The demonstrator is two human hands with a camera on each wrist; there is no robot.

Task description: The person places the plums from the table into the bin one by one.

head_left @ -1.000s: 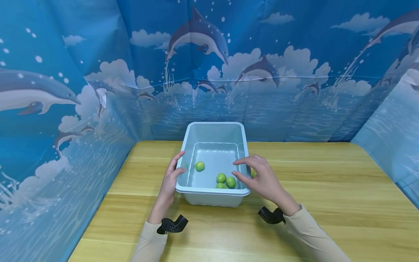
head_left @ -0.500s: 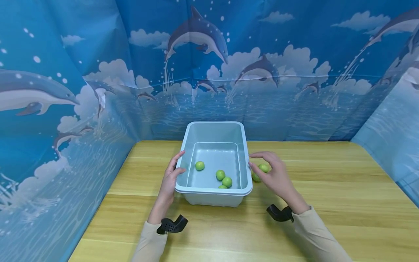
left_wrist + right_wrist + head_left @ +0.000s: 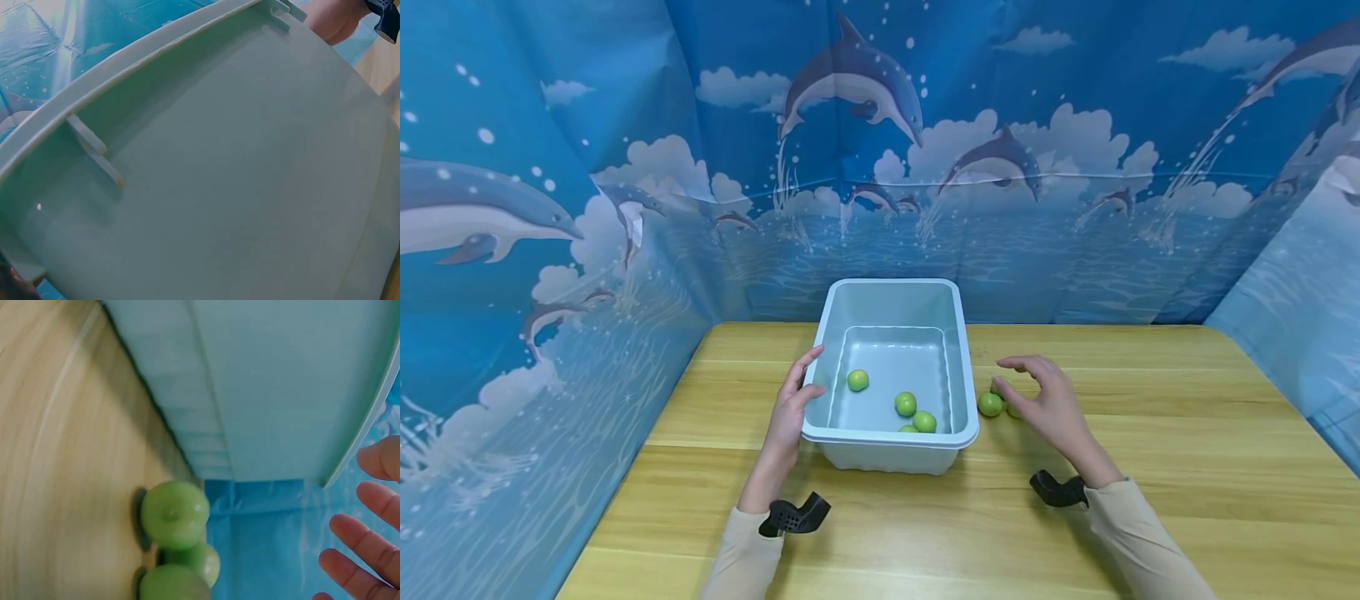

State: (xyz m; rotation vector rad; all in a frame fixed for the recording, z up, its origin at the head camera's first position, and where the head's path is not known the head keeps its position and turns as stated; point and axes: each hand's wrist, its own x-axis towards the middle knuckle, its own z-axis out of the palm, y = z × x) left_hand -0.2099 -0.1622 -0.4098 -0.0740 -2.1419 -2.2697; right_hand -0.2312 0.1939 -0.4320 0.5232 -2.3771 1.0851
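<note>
My left hand (image 3: 788,408) holds the left rim of a pale blue-grey plastic bin (image 3: 891,436), thumb and index finger at its edge. Inside the bin lie several small green apples (image 3: 858,380), one apart on the left and others near the front wall. To the right of the bin, my right hand (image 3: 1051,406) hovers over more apples on the table, thumb and fingers spread apart and holding nothing. The right wrist view shows three of these apples (image 3: 175,514) clustered beside the bin, with the open fingers (image 3: 362,540) off to their right.
The bin stands on a yellow wood-grain table (image 3: 1150,467). Behind and to both sides hangs a blue curtain (image 3: 1000,250) printed with dolphins. In the left wrist view, the bin's outer wall (image 3: 237,162) fills most of the picture.
My right hand has moved from over the bin's right rim rightward to the apples on the table. Apples near the bin's front have rolled slightly. My left hand has stayed put.
</note>
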